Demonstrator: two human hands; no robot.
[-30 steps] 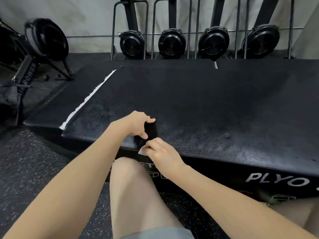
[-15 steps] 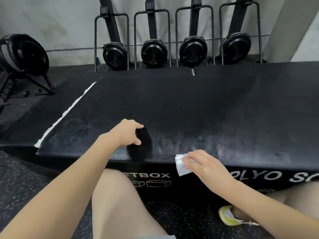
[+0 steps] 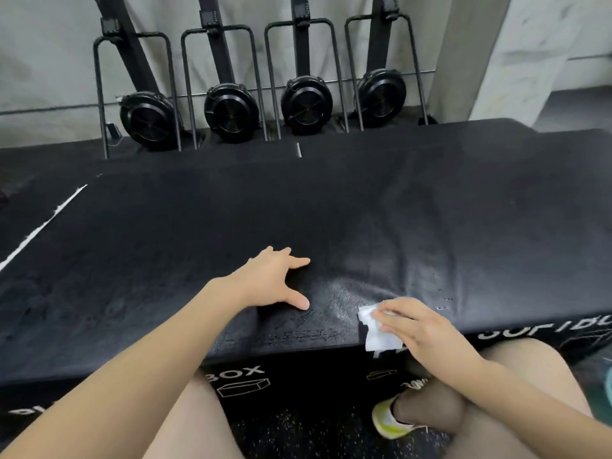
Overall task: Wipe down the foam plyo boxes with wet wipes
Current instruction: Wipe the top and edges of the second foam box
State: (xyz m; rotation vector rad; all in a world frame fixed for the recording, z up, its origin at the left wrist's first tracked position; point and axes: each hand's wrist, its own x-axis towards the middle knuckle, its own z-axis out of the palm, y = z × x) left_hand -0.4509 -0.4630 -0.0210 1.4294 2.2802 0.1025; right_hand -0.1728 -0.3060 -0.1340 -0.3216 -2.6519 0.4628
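Foam plyo box (image 3: 331, 210) lies before a kneeling person, left hand (image 3: 275, 283) spread flat on top, right hand (image 3: 420, 329) pressing a bunched wet wipe (image 3: 377, 329) at the near edge, where it could slip off.

matt black vinyl plyo box (image 3: 331, 207), wet sheen, white cloth wipe (image 3: 377, 329)

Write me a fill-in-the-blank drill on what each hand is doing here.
1. The right hand presses a white ____ onto the box.
2. The left hand lies ____ on the box, fingers spread.
3. ____ black fan wheels stand behind the box.

Missing: wipe; flat; four
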